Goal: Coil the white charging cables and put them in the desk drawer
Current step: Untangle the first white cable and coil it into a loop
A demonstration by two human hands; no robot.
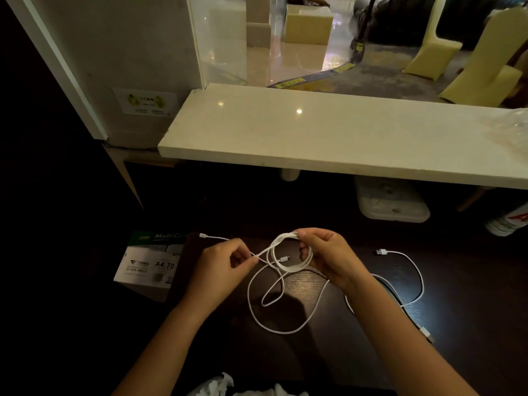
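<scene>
My right hand (pixel 325 258) grips a small coil of a white charging cable (pixel 285 252) above the dark desk (pixel 471 324). My left hand (pixel 225 267) pinches the same cable just left of the coil. One plug end sticks out past my left hand, and a long loose loop hangs down onto the desk. A second white cable (pixel 414 270) lies uncoiled on the desk to the right, with a USB plug at its far end. No drawer is visible.
A box of A4 paper (pixel 145 264) stands at the desk's left edge. A pale stone counter (pixel 314 138) overhangs the far side, with white plastic containers (pixel 391 201) beneath it. White crumpled material (pixel 223 387) lies at the near edge.
</scene>
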